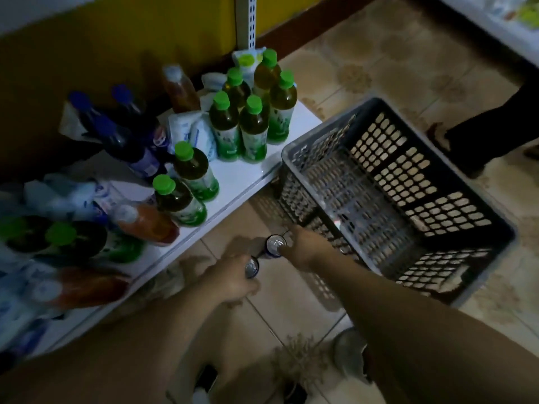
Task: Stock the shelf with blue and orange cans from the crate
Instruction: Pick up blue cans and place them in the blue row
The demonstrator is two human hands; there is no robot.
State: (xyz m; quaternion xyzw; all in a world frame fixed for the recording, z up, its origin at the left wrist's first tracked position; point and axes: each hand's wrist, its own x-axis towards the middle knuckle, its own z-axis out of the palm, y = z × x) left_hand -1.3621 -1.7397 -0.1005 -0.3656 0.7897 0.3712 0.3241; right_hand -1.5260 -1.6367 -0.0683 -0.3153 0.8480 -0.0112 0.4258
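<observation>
My left hand (233,277) grips a can (251,267) whose silver top faces up, low over the tiled floor. My right hand (303,247) holds a second blue can (275,245) just right of it, close beside the first. Both cans hang between the white shelf (242,173) on the left and the grey plastic crate (393,199) on the right. The crate looks empty inside; its mesh floor and walls show. No orange can is visible.
The shelf carries several green-capped tea bottles (253,126), dark bottles with blue caps (122,135), orange-drink bottles (145,223) and white pouches. A person's dark-trousered leg (481,126) stands on the floor beyond the crate. My feet show at the bottom edge.
</observation>
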